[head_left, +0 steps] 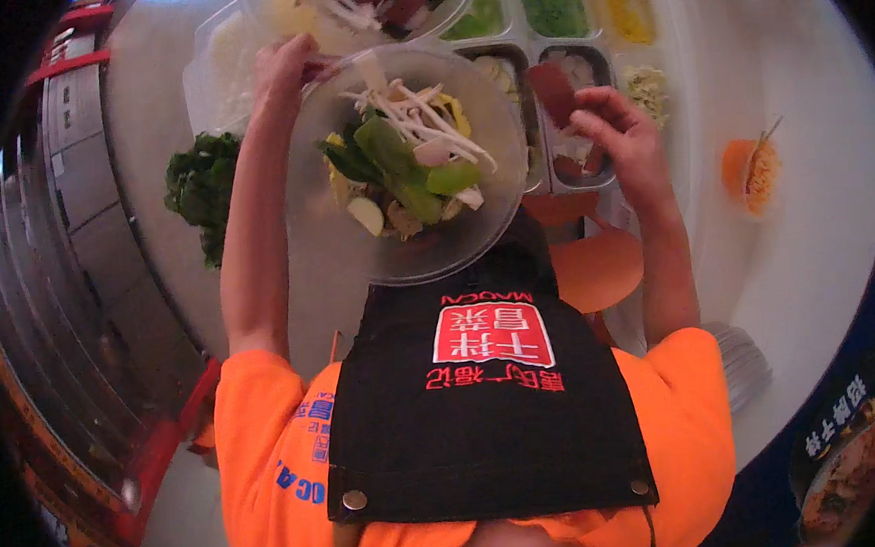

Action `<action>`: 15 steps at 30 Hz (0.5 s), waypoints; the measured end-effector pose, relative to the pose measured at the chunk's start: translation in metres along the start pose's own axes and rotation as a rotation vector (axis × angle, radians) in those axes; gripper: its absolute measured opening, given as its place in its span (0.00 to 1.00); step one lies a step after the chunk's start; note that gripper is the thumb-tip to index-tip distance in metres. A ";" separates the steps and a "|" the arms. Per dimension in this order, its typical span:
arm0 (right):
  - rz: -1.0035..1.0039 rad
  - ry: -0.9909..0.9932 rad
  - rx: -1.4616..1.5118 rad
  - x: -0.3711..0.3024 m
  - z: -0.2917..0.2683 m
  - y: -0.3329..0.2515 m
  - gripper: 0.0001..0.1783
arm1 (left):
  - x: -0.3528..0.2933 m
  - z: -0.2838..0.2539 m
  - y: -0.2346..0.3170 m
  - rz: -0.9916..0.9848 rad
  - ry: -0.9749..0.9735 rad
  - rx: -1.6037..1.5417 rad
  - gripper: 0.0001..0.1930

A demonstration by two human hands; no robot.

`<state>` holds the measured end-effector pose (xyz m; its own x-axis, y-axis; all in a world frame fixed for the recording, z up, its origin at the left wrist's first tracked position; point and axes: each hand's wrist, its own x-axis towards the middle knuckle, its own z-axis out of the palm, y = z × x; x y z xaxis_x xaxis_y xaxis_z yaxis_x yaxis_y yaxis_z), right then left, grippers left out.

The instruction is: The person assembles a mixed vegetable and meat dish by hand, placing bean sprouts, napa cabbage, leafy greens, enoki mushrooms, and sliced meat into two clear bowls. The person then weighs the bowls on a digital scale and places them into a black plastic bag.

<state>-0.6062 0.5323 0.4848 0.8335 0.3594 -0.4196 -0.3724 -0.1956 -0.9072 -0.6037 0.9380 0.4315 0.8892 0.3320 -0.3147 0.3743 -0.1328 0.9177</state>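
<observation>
My left hand is closed on the far left rim of a large clear plastic bowl. Inside the bowl lie long white mushrooms, green leaf pieces, a pale round slice and some yellow pieces. To the right, my right hand pinches a thin dark red slice, which looks like meat, between thumb and fingers. The slice is above a small metal tray with pale and reddish pieces in it.
A second bowl of food stands at the far edge. Trays of green vegetables, yellow food and shredded pale food sit alongside. Dark leafy greens lie left. An orange cup of small orange bits stands right.
</observation>
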 end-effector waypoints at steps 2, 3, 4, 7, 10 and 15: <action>-0.030 -0.259 -0.036 -0.011 0.036 -0.020 0.15 | 0.005 0.009 0.003 -0.132 0.098 -0.194 0.10; -0.053 -0.415 -0.040 -0.014 0.048 -0.025 0.16 | 0.005 0.012 0.005 -0.142 0.098 -0.202 0.09; -0.138 -0.355 -0.132 -0.012 0.057 -0.026 0.16 | 0.007 0.016 0.005 -0.149 0.099 -0.211 0.09; -0.324 -0.134 -0.422 0.012 0.049 -0.016 0.16 | 0.008 0.017 0.006 -0.117 0.072 -0.195 0.08; -0.282 0.092 -0.176 0.064 -0.002 0.007 0.14 | 0.006 0.012 0.002 -0.118 0.069 -0.150 0.08; -0.313 0.304 -0.794 0.200 -0.070 0.067 0.18 | 0.005 0.013 -0.003 -0.178 0.118 -0.222 0.07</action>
<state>-0.4354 0.5270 0.3422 0.9632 0.2674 -0.0285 0.1868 -0.7415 -0.6444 -0.5964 0.9275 0.4240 0.7730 0.4401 -0.4570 0.4437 0.1398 0.8852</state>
